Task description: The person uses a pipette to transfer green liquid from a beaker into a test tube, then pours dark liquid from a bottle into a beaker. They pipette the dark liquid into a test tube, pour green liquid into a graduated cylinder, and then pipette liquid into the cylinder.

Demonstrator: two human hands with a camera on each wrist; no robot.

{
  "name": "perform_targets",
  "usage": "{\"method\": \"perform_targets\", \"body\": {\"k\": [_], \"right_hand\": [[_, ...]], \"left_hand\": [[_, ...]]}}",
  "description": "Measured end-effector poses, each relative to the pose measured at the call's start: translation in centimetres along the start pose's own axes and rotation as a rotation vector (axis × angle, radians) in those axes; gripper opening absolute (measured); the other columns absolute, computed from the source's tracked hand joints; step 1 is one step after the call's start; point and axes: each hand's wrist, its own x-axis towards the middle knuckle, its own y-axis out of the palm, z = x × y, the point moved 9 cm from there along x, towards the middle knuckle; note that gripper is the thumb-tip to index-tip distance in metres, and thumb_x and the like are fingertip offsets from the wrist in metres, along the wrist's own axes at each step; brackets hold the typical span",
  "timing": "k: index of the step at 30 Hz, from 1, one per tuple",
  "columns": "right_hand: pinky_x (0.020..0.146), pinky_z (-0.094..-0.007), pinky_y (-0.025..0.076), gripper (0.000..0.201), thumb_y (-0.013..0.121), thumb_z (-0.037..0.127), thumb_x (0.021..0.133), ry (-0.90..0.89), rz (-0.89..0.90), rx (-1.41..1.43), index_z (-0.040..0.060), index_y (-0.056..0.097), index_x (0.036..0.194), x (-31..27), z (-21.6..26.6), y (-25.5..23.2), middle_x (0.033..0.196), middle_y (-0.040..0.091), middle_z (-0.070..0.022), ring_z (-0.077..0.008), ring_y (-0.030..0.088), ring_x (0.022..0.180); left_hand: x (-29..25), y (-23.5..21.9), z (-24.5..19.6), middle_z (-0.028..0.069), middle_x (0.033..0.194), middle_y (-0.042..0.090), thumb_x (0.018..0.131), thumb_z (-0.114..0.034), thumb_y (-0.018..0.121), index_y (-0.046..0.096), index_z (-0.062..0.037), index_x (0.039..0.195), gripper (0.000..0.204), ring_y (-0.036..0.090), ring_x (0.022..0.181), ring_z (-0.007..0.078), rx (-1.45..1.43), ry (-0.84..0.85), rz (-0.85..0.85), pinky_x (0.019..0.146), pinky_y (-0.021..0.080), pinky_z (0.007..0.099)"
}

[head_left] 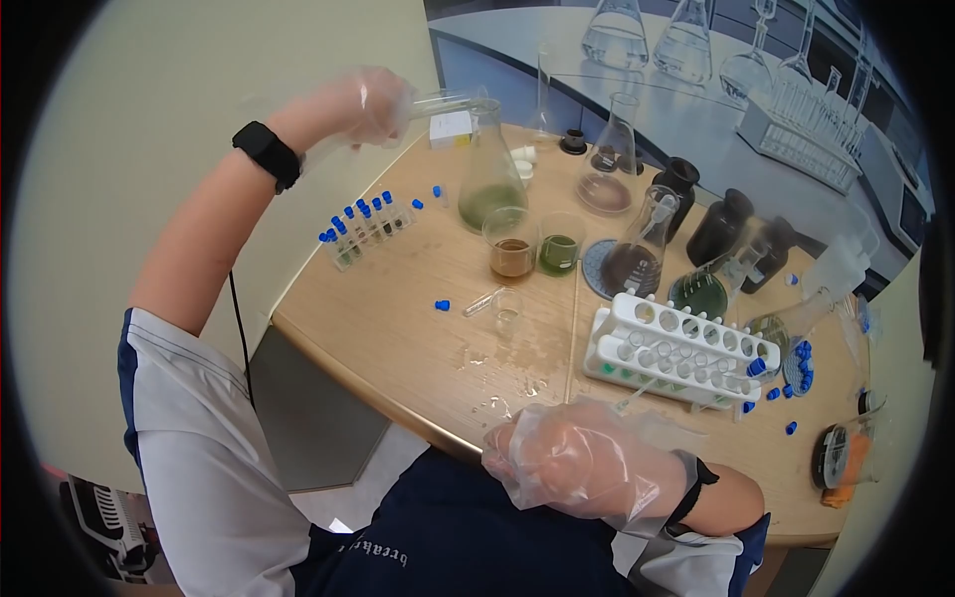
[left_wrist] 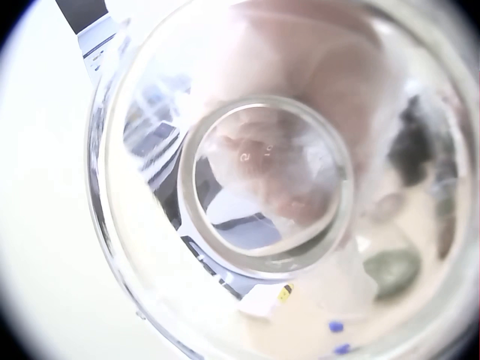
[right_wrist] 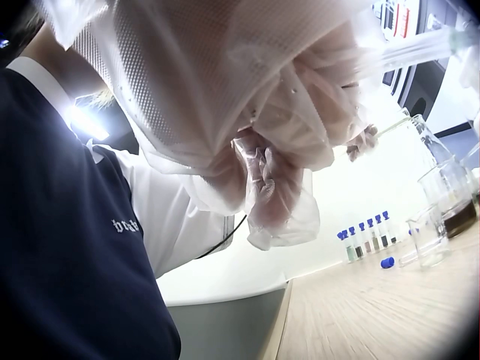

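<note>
Under a loose clear plastic glove, my left hand (head_left: 373,104) is raised at the back left, gripping a clear glass vessel (head_left: 438,103). That vessel lies on its side, its far end at the mouth of a tall conical flask (head_left: 491,194) with green liquid. The left wrist view looks straight through the vessel's round glass (left_wrist: 262,262). Close to my body at the table's front edge, my gloved right hand (head_left: 572,458) is curled around a clear narrow tube (right_wrist: 412,51), which points toward the white test tube rack (head_left: 686,343). Most of the tube is hidden by the glove.
Beakers of brown (head_left: 512,261) and green liquid (head_left: 559,255) stand mid-table. A small beaker (head_left: 506,316), a loose tube (head_left: 481,302) and water drops lie nearer. Blue-capped tubes (head_left: 370,227) stand in a rack at left. Flasks and dark bottles (head_left: 718,229) crowd the back right.
</note>
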Motion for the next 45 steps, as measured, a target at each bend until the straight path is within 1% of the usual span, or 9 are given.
{"method": "perform_targets", "body": {"k": [16,20,22,25,28,31,34,37,45], "right_hand": [[0.056,-0.038,0.044,0.024,0.044,0.028,0.09,-0.06,-0.003,-0.039,0.0071,0.053,0.081,0.1,0.6,-0.3,0.067,0.055,-0.0115,-0.0344,0.053,0.062],[0.065,-0.025,0.043,0.011,0.064,0.003,0.083,0.145,0.052,0.129,0.0056,0.054,0.078,0.0,-0.2,0.0,0.076,0.051,-0.0035,-0.0145,0.05,0.072],[0.066,-0.0255,0.042,0.013,0.064,0.002,0.083,0.116,0.091,-0.004,0.0065,0.054,0.076,0.2,0.5,-0.1,0.075,0.05,-0.0032,-0.0147,0.049,0.073],[0.067,-0.0255,0.041,0.014,0.064,0.001,0.082,0.096,0.104,-0.057,0.0071,0.054,0.076,0.2,0.7,0.1,0.073,0.048,-0.0031,-0.015,0.047,0.072],[0.066,-0.026,0.04,0.014,0.064,0.001,0.082,0.162,0.096,0.083,0.007,0.054,0.075,0.2,0.7,0.1,0.073,0.047,-0.0035,-0.0152,0.045,0.072],[0.059,-0.034,0.043,0.012,0.051,0.017,0.087,0.107,0.121,-0.004,0.0077,0.053,0.079,0.4,1.2,0.3,0.071,0.053,-0.0084,-0.0271,0.05,0.065],[0.063,-0.0317,0.041,0.017,0.052,0.019,0.089,0.05,0.064,0.17,0.0061,0.053,0.078,0.0,0.2,0.9,0.072,0.052,-0.0073,-0.022,0.048,0.067],[0.061,-0.0338,0.042,0.027,0.045,0.027,0.092,0.035,0.015,0.069,0.0064,0.053,0.077,-0.2,0.1,0.8,0.07,0.052,-0.0081,-0.0259,0.049,0.065],[0.061,-0.0354,0.043,0.031,0.045,0.03,0.091,-0.012,0.022,-0.012,0.0058,0.052,0.075,-0.3,1.4,1.2,0.068,0.052,-0.0084,-0.0269,0.051,0.064]], "left_hand": [[0.8,-0.8,-0.1,0.0191,0.075,0.064,0.068,-0.007,0.054,0.062,0.002,0.084,0.02,0.063,0.063,0.0317,0.131,0.068,-0.121,0.06,0.052,0.0385],[0.5,-1.2,-0.3,0.0191,0.076,0.064,0.069,-0.008,0.056,0.062,0.0019,0.084,0.019,0.063,0.062,0.0317,0.113,0.053,-0.114,0.059,0.052,0.0383],[0.4,-1.2,-0.2,0.0187,0.075,0.064,0.069,-0.009,0.056,0.061,0.0022,0.083,0.019,0.064,0.061,0.0308,0.087,0.096,-0.151,0.058,0.052,0.0378],[0.8,-0.2,1.6,0.0177,0.076,0.064,0.073,-0.011,0.058,0.06,0.0024,0.084,0.018,0.065,0.063,0.0282,-0.096,-0.068,-0.095,0.059,0.052,0.0367],[-0.5,0.6,2.0,0.013,0.076,0.063,0.086,-0.015,0.054,0.055,0.0017,0.095,0.019,0.065,0.065,0.0191,-0.475,0.001,-0.172,0.057,0.051,0.0301],[-1.3,4.7,3.2,0.0125,0.096,0.062,0.09,-0.016,0.055,0.049,0.0032,0.105,0.025,0.064,0.087,0.0167,-0.997,-0.138,-0.303,0.07,0.053,0.0297],[-2.6,8.5,0.9,0.0109,0.11,0.055,0.09,-0.015,0.057,0.045,0.0035,0.112,0.031,0.058,0.102,0.0171,-1.164,-0.091,-0.234,0.084,0.049,0.0294],[-3.0,11.6,-1.1,0.0057,0.09,0.058,0.086,-0.017,0.063,0.054,-0.0008,0.097,0.022,0.053,0.086,0.0121,-1.487,0.046,-0.353,0.08,0.043,0.0278],[-2.0,13.3,-2.4,0.0031,0.091,0.057,0.083,-0.012,0.066,0.053,-0.0014,0.095,0.02,0.052,0.089,0.0118,-1.623,0.028,-0.387,0.082,0.041,0.0249]]}}
